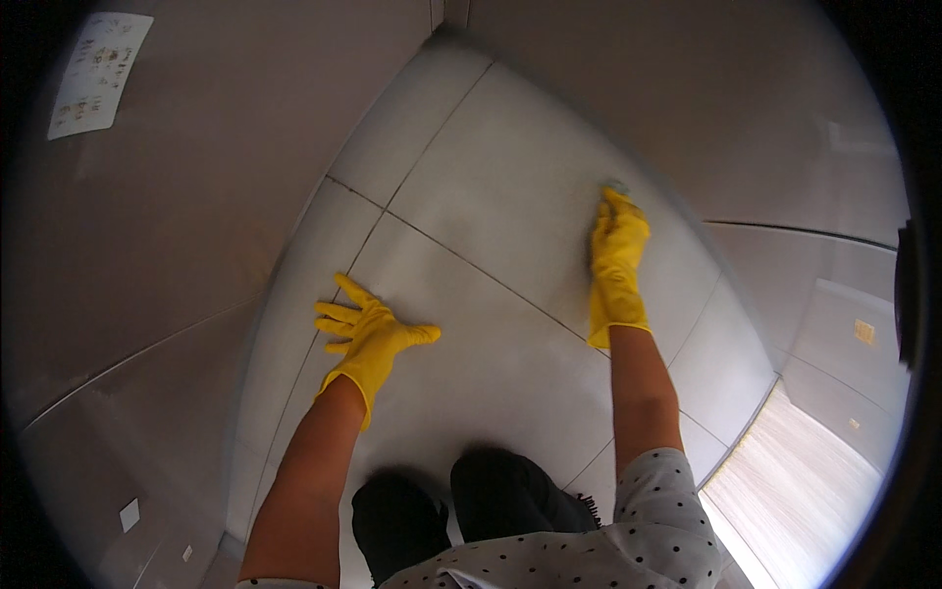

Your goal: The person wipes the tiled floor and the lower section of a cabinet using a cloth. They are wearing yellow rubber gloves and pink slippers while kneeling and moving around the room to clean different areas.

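My left hand (368, 339), in a yellow rubber glove, is open. Its fingers are spread, palm down on the pale grey tiled floor (471, 334), beside a dark grout line. Farther out on the right, my right hand (619, 245) wears a matching glove. Its fingers close over a small greyish scrubbing pad (616, 185), pressed against a large tile near the wall's foot. Only the pad's edge shows past the fingertips, so its exact kind is unclear.
Grey-brown walls (196, 187) rise on both sides and meet in a far corner. A white paper sheet (101, 74) is stuck on the left wall. My dark-trousered knees (510, 491) are close in front. A pale wood-grained surface (795, 481) lies beyond the floor's right edge.
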{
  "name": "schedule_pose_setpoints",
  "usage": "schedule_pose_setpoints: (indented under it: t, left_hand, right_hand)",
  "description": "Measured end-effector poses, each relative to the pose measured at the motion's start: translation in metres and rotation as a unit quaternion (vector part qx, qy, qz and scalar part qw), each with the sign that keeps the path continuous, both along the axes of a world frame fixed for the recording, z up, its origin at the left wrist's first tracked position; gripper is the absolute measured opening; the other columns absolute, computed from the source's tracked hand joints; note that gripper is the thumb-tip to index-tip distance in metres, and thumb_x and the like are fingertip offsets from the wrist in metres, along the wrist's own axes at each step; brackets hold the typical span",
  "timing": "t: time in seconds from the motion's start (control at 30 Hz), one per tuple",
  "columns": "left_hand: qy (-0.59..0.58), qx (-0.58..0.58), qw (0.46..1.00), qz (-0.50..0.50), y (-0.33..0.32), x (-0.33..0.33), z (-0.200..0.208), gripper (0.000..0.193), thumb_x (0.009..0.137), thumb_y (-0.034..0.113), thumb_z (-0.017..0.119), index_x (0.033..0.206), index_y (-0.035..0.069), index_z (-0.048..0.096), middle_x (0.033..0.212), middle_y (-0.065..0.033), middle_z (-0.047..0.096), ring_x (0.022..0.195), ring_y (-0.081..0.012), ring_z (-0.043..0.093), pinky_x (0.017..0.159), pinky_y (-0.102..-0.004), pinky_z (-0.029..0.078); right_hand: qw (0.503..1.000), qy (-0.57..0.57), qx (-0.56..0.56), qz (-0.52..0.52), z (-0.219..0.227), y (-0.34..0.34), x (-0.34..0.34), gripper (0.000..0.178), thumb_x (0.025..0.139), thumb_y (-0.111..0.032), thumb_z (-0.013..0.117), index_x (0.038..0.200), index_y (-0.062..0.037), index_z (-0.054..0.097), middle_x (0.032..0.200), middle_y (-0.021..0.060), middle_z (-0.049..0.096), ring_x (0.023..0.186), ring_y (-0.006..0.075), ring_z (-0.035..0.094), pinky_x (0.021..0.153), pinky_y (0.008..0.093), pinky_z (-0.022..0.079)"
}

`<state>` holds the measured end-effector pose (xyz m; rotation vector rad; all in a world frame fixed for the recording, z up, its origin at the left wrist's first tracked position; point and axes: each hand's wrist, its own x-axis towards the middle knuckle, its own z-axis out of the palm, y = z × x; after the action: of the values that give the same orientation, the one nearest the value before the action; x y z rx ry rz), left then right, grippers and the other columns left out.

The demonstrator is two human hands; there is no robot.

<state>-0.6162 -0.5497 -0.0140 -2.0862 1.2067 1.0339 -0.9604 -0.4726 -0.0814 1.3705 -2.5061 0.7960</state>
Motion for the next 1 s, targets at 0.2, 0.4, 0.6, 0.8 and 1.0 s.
schedule_pose_setpoints:
  t: [0.2, 0.4, 0.6, 0.8, 1.0]
  left_hand:
    - [-0.009, -0.006, 1.0, -0.001, 0.002, -0.008, 0.0, 0.172, 0.053, 0.057, 0.099, 0.159, 0.009, -0.028, 0.16, -0.0432, -0.021, 0.151, -0.0546, -0.023, 0.117, -0.0686, -0.011]
    - [-0.024, -0.03, 0.999, -0.007, 0.008, 0.01, -0.039, 0.175, 0.05, 0.056, 0.101, 0.158, 0.014, -0.03, 0.162, -0.0401, -0.021, 0.152, -0.0513, -0.022, 0.118, -0.0695, -0.008]
    - [-0.038, 0.012, 0.999, 0.014, -0.003, 0.003, 0.0, 0.175, 0.051, 0.055, 0.101, 0.158, 0.015, -0.032, 0.163, -0.037, -0.023, 0.153, -0.0477, -0.025, 0.12, -0.0663, -0.008]
    - [-0.056, 0.016, 0.998, 0.006, -0.007, -0.002, -0.012, 0.178, 0.048, 0.056, 0.102, 0.156, 0.016, -0.035, 0.163, -0.0363, -0.024, 0.153, -0.0477, -0.024, 0.122, -0.0626, -0.007]
    - [-0.057, 0.039, 0.998, -0.008, -0.007, -0.006, -0.005, 0.177, 0.05, 0.058, 0.1, 0.156, 0.016, -0.036, 0.163, -0.0362, -0.024, 0.152, -0.0473, -0.026, 0.122, -0.0621, -0.009]
  right_hand:
    - [0.919, -0.264, 0.057, 0.287, 0.046, -0.033, 0.134, 0.035, 0.09, -0.013, 0.068, 0.126, -0.0108, 0.064, 0.108, 0.0189, 0.073, 0.096, 0.0382, 0.071, 0.086, 0.0459, 0.057]
    - [0.885, -0.132, 0.224, 0.386, 0.027, -0.089, 0.218, 0.024, 0.088, -0.017, 0.066, 0.111, -0.0092, 0.068, 0.102, 0.0155, 0.073, 0.09, 0.0404, 0.069, 0.079, 0.0492, 0.056]
    - [0.944, -0.257, 0.09, 0.186, 0.041, -0.098, 0.168, 0.03, 0.094, -0.014, 0.057, 0.121, -0.0078, 0.067, 0.105, 0.0232, 0.072, 0.099, 0.0408, 0.07, 0.084, 0.0489, 0.056]
    - [0.89, -0.097, 0.164, 0.413, 0.009, -0.115, 0.235, 0.029, 0.094, -0.015, 0.056, 0.121, -0.0156, 0.068, 0.113, 0.0128, 0.073, 0.104, 0.0375, 0.068, 0.09, 0.046, 0.056]
    - [0.991, -0.064, 0.093, 0.068, 0.002, -0.101, 0.081, 0.036, 0.089, -0.015, 0.068, 0.125, -0.0146, 0.068, 0.107, 0.0198, 0.072, 0.102, 0.04, 0.068, 0.087, 0.0493, 0.055]
